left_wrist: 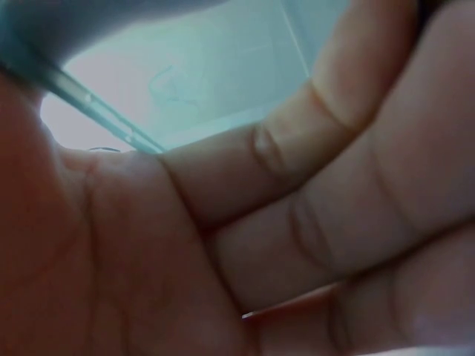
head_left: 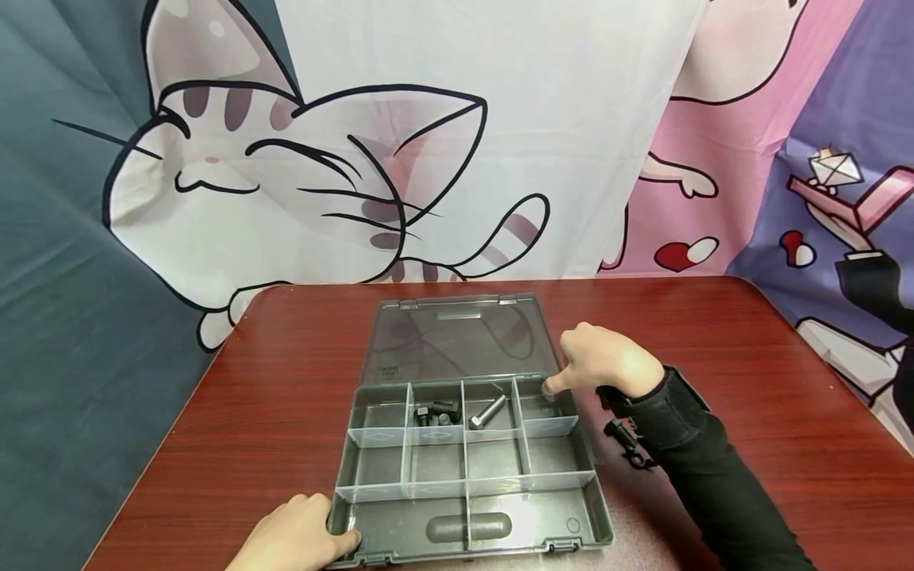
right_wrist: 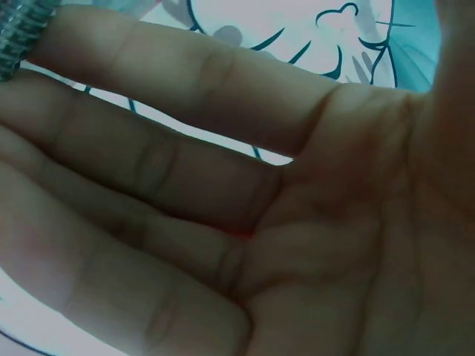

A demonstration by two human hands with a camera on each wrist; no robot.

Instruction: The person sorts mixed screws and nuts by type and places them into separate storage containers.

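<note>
A grey see-through compartment box point(head_left: 467, 480) lies on the table, its lid point(head_left: 457, 341) folded open to the back. My left hand point(head_left: 296, 535) grips the front left corner, thumb over the wall; in the left wrist view the box's edge point(left_wrist: 104, 111) runs beside the palm. Above the back right compartment is my right hand point(head_left: 600, 361), fingertips down at its wall. The right wrist view shows a threaded bolt shank point(right_wrist: 21, 33) at those fingertips; its other end is hidden. Several dark bolts point(head_left: 439, 412) share one back compartment, and a silver bolt point(head_left: 488, 412) lies in the one beside it.
Dark bolts or similar small hardware point(head_left: 628, 444) lie on the reddish-brown table point(head_left: 236, 444) right of the box, partly under the right sleeve point(head_left: 707, 460). A printed cat curtain point(head_left: 236, 182) hangs behind the table's far edge.
</note>
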